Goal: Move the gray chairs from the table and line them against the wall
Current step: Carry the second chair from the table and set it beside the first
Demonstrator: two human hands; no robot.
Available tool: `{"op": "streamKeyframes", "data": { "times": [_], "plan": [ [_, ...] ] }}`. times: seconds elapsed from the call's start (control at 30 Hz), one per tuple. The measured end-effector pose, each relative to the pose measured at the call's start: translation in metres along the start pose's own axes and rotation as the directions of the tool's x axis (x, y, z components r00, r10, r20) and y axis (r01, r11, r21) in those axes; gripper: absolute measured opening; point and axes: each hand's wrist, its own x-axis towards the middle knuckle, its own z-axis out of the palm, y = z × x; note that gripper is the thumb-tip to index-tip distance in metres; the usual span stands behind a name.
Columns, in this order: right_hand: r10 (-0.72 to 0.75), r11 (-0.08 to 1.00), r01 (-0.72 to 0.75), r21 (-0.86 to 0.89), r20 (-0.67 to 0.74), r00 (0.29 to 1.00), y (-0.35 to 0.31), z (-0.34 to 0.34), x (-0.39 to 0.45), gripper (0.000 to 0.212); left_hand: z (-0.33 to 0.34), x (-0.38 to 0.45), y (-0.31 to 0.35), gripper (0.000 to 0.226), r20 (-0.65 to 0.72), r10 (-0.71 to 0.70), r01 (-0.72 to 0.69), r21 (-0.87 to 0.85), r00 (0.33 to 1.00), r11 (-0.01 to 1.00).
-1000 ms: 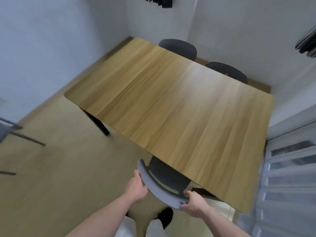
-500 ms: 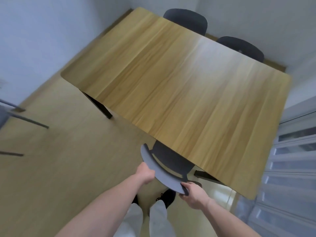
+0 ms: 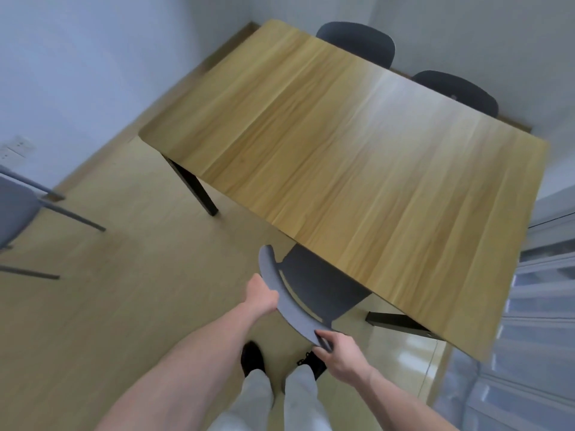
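A gray chair point(image 3: 314, 287) stands at the near edge of the wooden table point(image 3: 357, 169), its seat partly under the tabletop. My left hand point(image 3: 259, 295) grips the left part of its curved backrest, and my right hand point(image 3: 337, 353) grips the right end. Two more gray chairs point(image 3: 361, 42) point(image 3: 457, 90) are tucked in at the table's far side, only their backrests showing. Another gray chair point(image 3: 15, 213) stands by the left wall, cut off by the frame edge.
White walls close the room on the left and at the back. Window blinds point(image 3: 535, 306) run along the right side. Black table legs point(image 3: 193, 185) stand on the wooden floor. My feet point(image 3: 253, 357) are just behind the held chair.
The chair's seat shows a little more from under the table. Both hands keep their grip on the backrest. The view has shifted slightly.
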Motion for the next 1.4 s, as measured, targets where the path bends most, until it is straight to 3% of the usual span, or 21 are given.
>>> {"op": "streamKeyframes", "data": {
  "times": [0.1, 0.23, 0.3, 0.37, 0.43, 0.53, 0.63, 0.73, 0.93, 1.03, 1.17, 1.4],
  "plan": [
    [-0.029, 0.999, 0.027, 0.038, 0.063, 0.998, -0.027, 0.022, -0.003, 0.052, -0.032, 0.004, -0.019, 0.014, -0.105, 0.048, -0.040, 0.080, 0.993, 0.996],
    [-0.064, 0.996, 0.074, -0.046, 0.198, 0.978, -0.059, 0.033, -0.002, 0.048, -0.049, 0.006, -0.058, 0.016, -0.261, 0.027, 0.001, 0.109, 0.965, 0.994],
    [-0.061, 0.991, 0.086, -0.103, 0.223, 0.973, -0.070, 0.034, 0.001, 0.043, -0.045, -0.004, -0.074, 0.015, -0.219, 0.003, 0.012, 0.067, 0.976, 0.998],
    [-0.043, 0.984, 0.077, -0.158, 0.213, 0.976, -0.078, 0.032, 0.004, 0.043, -0.033, -0.018, -0.088, 0.014, -0.071, 0.015, -0.013, 0.028, 0.997, 1.000],
    [-0.013, 0.978, 0.053, -0.203, 0.194, 0.981, -0.080, 0.027, 0.005, 0.045, -0.014, -0.033, -0.097, 0.028, 0.062, 0.023, -0.021, -0.024, 0.998, 0.999],
    [0.013, 0.975, 0.024, -0.219, 0.169, 0.985, -0.078, 0.016, 0.004, 0.048, 0.012, -0.050, -0.102, 0.035, 0.112, -0.019, 0.030, -0.101, 0.994, 0.994],
    [0.002, 0.970, 0.024, -0.241, 0.108, 0.994, -0.070, 0.003, 0.002, 0.047, 0.032, -0.059, -0.101, 0.024, 0.092, -0.122, 0.135, -0.144, 0.988, 0.980],
    [-0.012, 0.969, 0.027, -0.246, 0.063, 0.998, -0.063, -0.010, 0.000, 0.051, 0.048, -0.056, -0.103, 0.029, 0.037, -0.214, 0.217, -0.204, 0.976, 0.955],
    [-0.045, 0.953, 0.071, -0.296, 0.094, 0.995, -0.055, -0.036, 0.000, 0.058, 0.051, -0.056, -0.092, 0.024, 0.000, -0.341, 0.319, -0.353, 0.940, 0.879],
    [-0.069, 0.940, 0.104, -0.325, 0.117, 0.991, -0.054, -0.045, 0.002, 0.057, 0.048, -0.061, -0.092, 0.031, -0.042, -0.353, 0.313, -0.373, 0.935, 0.874],
    [-0.140, 0.911, 0.182, -0.370, 0.140, 0.980, -0.060, -0.059, 0.006, 0.057, 0.037, -0.080, -0.080, 0.023, -0.104, -0.315, 0.255, -0.380, 0.943, 0.889],
    [-0.416, 0.766, 0.427, -0.481, 0.137, 0.899, -0.095, -0.073, 0.009, 0.067, 0.007, -0.114, -0.064, 0.011, -0.222, -0.173, 0.135, -0.174, 0.960, 0.975]
  ]
}}
